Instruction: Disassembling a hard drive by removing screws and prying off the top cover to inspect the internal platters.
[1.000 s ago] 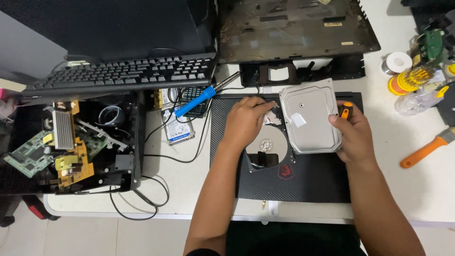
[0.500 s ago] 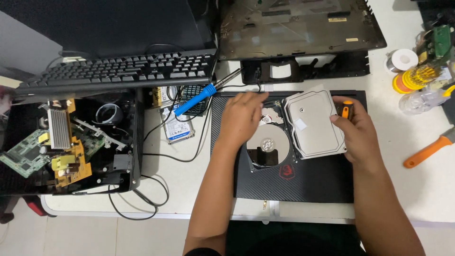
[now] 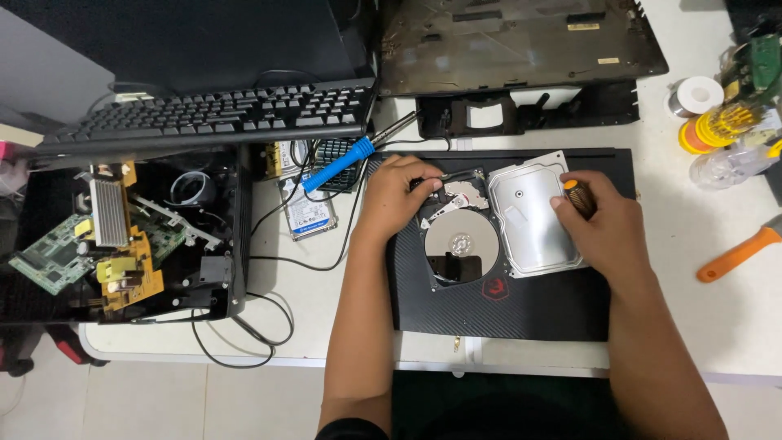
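Drive label: a white rectangular sticker (image 3: pixel 308 213) with small dark print is seen on the small drive left of the mat.
Lid sticker: a pale strip (image 3: pixel 516 221) is found on the silver cover (slightly tilted).
Panel labels: two small yellowish tags (image 3: pixel 580 27) are placed on the dark upturned shell (image 3: pixel 521 41) at the top.

White table (image 3: pixel 717 326), bearing a black mat (image 3: pixel 521 314) at centre, a black keyboard (image 3: pixel 212 118) and opened electronics case (image 3: pixel 122 236) to the left, a blue soldering iron (image 3: pixel 338 163), a laptop shell (image 3: pixel 513 37), tape rolls (image 3: pixel 696 98), an orange-handled tool (image 3: pixel 737 254) at right.
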